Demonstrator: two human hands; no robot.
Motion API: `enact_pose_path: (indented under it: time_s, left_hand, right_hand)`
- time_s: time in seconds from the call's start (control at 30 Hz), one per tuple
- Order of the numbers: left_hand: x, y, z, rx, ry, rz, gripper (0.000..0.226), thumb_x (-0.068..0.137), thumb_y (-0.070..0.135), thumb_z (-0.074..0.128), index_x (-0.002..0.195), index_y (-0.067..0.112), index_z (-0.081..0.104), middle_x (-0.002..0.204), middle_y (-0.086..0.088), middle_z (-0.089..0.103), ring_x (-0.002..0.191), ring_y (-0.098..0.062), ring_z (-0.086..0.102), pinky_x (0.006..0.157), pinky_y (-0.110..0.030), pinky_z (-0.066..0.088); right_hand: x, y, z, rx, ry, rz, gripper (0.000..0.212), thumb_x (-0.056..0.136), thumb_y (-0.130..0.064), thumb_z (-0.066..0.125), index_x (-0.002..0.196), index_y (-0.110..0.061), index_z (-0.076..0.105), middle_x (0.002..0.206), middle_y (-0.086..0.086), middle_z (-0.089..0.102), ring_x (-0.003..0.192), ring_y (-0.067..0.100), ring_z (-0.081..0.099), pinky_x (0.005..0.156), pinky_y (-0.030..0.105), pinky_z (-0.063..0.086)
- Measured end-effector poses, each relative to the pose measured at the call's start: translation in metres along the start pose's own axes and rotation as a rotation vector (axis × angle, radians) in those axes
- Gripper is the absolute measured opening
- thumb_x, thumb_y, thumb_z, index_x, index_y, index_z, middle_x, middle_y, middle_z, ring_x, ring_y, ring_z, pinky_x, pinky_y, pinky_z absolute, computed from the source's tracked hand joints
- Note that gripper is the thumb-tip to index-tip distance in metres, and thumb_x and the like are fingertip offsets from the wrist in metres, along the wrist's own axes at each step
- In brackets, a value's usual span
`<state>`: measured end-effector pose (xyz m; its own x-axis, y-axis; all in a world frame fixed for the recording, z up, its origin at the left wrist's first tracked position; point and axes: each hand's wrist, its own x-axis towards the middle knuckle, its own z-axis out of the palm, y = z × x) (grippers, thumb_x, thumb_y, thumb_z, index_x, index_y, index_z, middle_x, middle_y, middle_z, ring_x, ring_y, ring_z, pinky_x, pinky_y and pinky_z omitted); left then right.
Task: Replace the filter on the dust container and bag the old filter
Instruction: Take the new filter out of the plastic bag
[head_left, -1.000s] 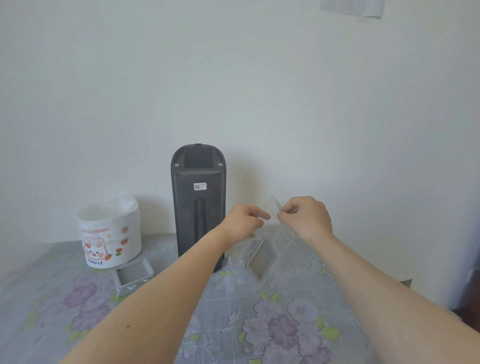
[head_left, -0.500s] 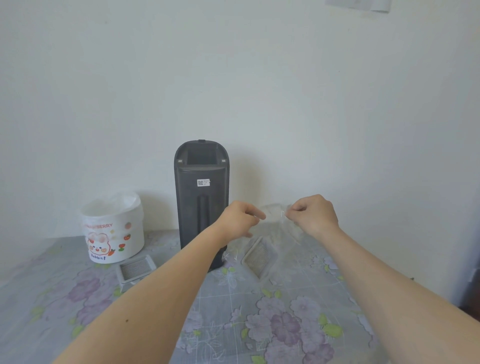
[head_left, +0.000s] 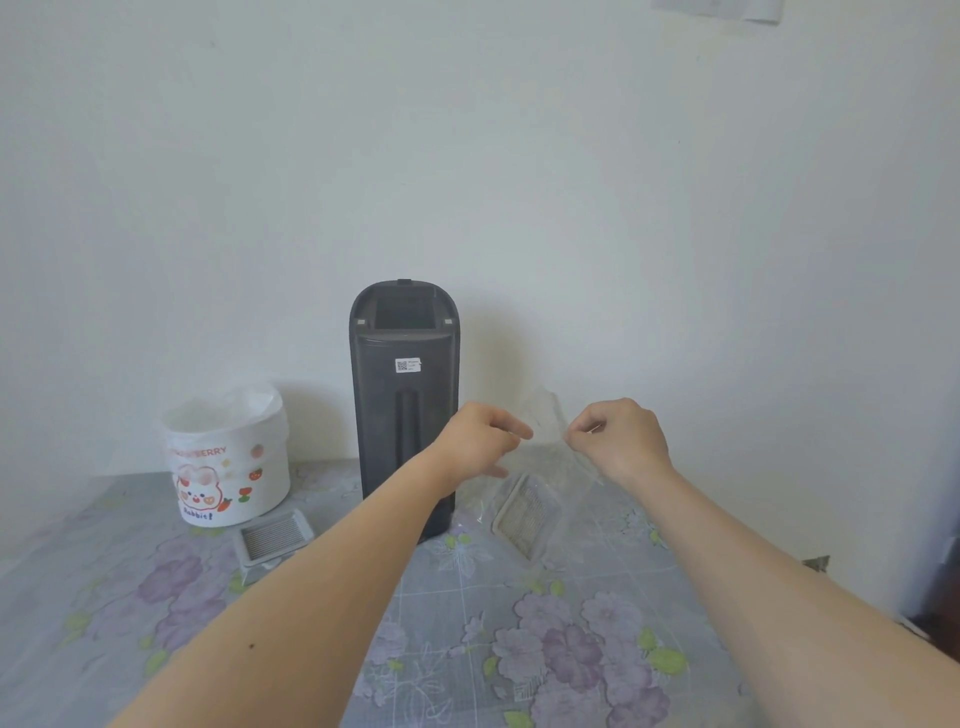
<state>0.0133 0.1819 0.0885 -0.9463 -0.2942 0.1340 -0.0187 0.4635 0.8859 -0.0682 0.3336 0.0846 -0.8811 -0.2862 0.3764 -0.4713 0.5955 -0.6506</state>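
Observation:
A clear plastic bag (head_left: 545, 415) hangs in the air between my hands, with a rectangular filter (head_left: 525, 517) tilted inside it near the bottom. My left hand (head_left: 475, 441) pinches the bag's top edge on the left. The right side of that edge is pinched by my right hand (head_left: 621, 439). Behind them a tall dark grey dust container (head_left: 402, 395) stands upright against the wall, its top open. A second filter (head_left: 272, 540), white-framed with grey pleats, lies flat on the table to the container's left.
A white bin (head_left: 228, 467) with a rabbit print and a white liner stands at the back left. The table wears a grey floral cloth (head_left: 519, 649). A white wall rises right behind everything.
My hands have moved slightly along the bag's top edge, and the bag with the filter hangs at nearly the same spot. The view has shifted a little.

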Motion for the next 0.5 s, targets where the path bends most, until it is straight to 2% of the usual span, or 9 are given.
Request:
enact_pose_path:
  time_s: [0.07,0.13,0.2,0.27,0.37,0.5]
  left_hand:
    - [-0.0006,-0.0011,-0.0004,0.006,-0.004,-0.003,0.03,0.089,-0.002,0.047,0.111,0.002,0.068,0.128,-0.024,0.056,0.116,-0.035,0.054,0.081,-0.034,0.058]
    - [-0.0004,-0.0027,-0.0009,0.013,-0.003,-0.007,0.03,0.089,-0.002,0.047,0.11,0.002,0.068,0.128,-0.025,0.055,0.098,-0.027,0.055,0.081,-0.035,0.058]
    - [0.0,-0.0034,-0.0013,0.017,-0.003,-0.011,0.031,0.089,-0.003,0.046,0.11,0.002,0.069,0.126,-0.024,0.056,0.089,-0.017,0.049,0.082,-0.034,0.057]
    - [0.0008,-0.0034,-0.0012,0.012,-0.006,-0.017,0.032,0.089,-0.003,0.046,0.11,0.002,0.069,0.114,-0.019,0.059,0.087,-0.014,0.049,0.083,-0.036,0.057]
    - [0.0018,-0.0028,0.0,-0.008,-0.01,-0.023,0.032,0.089,-0.002,0.046,0.111,0.002,0.068,0.09,-0.003,0.052,0.08,-0.011,0.048,0.086,-0.038,0.057]
    - [0.0021,-0.0023,0.002,-0.021,-0.012,-0.011,0.031,0.089,-0.002,0.047,0.11,0.003,0.068,0.087,0.002,0.051,0.075,-0.007,0.048,0.085,-0.038,0.057]
  right_hand:
    - [0.0011,0.0004,-0.001,0.007,-0.005,0.004,0.013,0.075,-0.016,0.064,0.067,-0.024,0.071,0.08,-0.004,0.073,0.084,0.019,0.067,0.074,0.032,0.055]
    - [0.0025,0.0024,-0.0018,0.019,-0.008,0.013,0.014,0.075,-0.016,0.064,0.066,-0.025,0.07,0.081,-0.003,0.074,0.085,0.019,0.068,0.076,0.032,0.056]
    - [0.0037,0.0045,-0.0027,0.045,-0.006,0.03,0.015,0.074,-0.016,0.065,0.064,-0.026,0.068,0.079,-0.003,0.073,0.085,0.019,0.067,0.076,0.032,0.055]
    - [0.0043,0.0063,-0.0034,0.064,0.003,0.047,0.015,0.074,-0.016,0.066,0.063,-0.027,0.068,0.076,-0.002,0.071,0.084,0.021,0.067,0.077,0.033,0.055]
    - [0.0038,0.0074,-0.0029,0.062,0.02,0.039,0.013,0.073,-0.017,0.066,0.063,-0.026,0.068,0.074,-0.003,0.07,0.083,0.021,0.067,0.075,0.033,0.055]
    - [0.0005,0.0082,0.0028,0.031,0.032,0.026,0.004,0.072,-0.025,0.068,0.07,-0.028,0.068,0.083,-0.007,0.071,0.084,0.017,0.067,0.073,0.032,0.055]
